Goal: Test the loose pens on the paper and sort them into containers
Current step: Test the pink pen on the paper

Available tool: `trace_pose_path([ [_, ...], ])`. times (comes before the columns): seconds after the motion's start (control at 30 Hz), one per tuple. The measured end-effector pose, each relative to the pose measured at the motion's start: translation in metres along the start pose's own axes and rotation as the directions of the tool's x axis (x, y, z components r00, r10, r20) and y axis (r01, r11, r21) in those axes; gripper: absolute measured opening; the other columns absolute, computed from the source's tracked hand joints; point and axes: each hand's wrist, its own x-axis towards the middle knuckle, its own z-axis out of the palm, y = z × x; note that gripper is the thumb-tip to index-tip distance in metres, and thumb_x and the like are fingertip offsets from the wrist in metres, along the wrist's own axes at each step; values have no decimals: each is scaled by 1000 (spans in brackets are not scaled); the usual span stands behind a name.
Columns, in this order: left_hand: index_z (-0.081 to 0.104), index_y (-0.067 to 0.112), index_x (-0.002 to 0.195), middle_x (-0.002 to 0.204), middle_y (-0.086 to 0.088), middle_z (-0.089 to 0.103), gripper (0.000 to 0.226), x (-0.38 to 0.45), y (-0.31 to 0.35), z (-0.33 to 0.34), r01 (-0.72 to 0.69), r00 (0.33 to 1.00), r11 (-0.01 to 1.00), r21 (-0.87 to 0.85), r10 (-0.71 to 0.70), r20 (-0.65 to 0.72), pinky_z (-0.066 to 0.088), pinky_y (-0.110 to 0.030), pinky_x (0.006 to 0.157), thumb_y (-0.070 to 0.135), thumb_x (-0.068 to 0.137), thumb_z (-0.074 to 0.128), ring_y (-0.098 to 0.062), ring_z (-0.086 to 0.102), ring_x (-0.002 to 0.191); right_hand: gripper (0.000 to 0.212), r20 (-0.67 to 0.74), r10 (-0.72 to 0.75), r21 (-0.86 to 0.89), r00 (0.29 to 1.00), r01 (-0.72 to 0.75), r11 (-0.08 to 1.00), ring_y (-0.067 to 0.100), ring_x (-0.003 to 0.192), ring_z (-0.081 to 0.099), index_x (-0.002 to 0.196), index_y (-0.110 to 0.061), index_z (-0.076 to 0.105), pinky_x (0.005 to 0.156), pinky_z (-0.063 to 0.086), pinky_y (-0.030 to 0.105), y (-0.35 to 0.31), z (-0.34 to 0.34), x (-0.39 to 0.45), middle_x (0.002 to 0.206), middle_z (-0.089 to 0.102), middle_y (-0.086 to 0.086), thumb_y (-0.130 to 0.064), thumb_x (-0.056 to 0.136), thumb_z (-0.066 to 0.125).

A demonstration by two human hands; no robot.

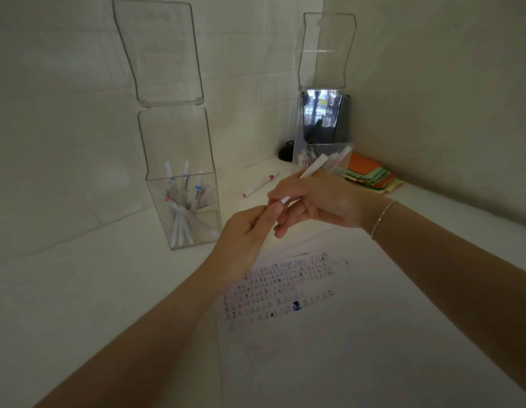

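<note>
White pen held in both hands above the test paper, not yet written with.

I log one white pen (310, 169), long axis slanting from lower left to upper right, its far end over the right container (320, 156); right hand (320, 201) curls round the barrel, left hand (244, 228) pinches the near end, where I judge the cap sits, so the right hand is the nearer to write. Paper (344, 334) lies directly below and toward me, covered in rows of small marks, none legible; one dark blue blot. Left container (179, 184), lid open, holds several white pens with blue and red bands; their labels are too blurred to read. One loose pink-capped pen (260, 184) lies between the containers, beyond the hands.
</note>
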Motion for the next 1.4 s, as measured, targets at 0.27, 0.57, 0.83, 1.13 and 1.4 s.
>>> trace_pose_path([
  [0.27, 35, 26, 37, 39, 6, 26, 51, 0, 6, 2, 74, 997, 983, -167, -74, 5, 21, -19, 41, 54, 74, 54, -8, 21, 35, 27, 62, -20, 96, 998, 14, 995, 38, 79, 70, 86, 7, 65, 88, 54, 41, 6, 4, -12, 82, 70, 24, -11, 94, 47],
  [0.57, 59, 19, 84, 64, 10, 58, 35, -5, 1, 14, -45, 990, 966, 255, 8, 143, 43, -14, 58, 44, 96, 37, 0, 54, 53, 17, -148, -68, -99, 987, 54, 994, 39, 73, 70, 80, 3, 63, 70, 59, 42, 23, -2, -24, 81, 69, 27, -11, 89, 60],
  [0.83, 59, 12, 84, 64, 5, 57, 40, -2, -2, 8, -134, 989, 904, 406, 94, 118, 39, -15, 57, 38, 99, 32, -6, 53, 57, 21, -100, -83, 20, 992, 86, 996, 35, 64, 70, 78, 4, 64, 60, 59, 37, 22, 2, -19, 76, 68, 27, -12, 91, 59],
  [1.13, 47, 26, 106, 59, 3, 49, 46, -8, -16, 10, -159, 979, 814, 559, 58, 194, 30, -20, 51, 61, 88, 23, -7, 44, 50, 18, -496, -49, 78, 867, 100, 992, 29, 61, 65, 91, -1, 65, 60, 59, 37, 37, -10, -35, 78, 67, 17, -18, 91, 59],
  [1.4, 49, 46, 123, 76, 15, 47, 48, -17, -25, 20, -403, 896, 621, 672, 117, 429, 37, -23, 65, 69, 85, 31, -5, 49, 72, 26, -569, 65, 216, 820, 73, 974, 18, 50, 55, 59, -7, 57, 50, 47, 27, 89, 0, -78, 63, 59, 13, -8, 84, 65],
])
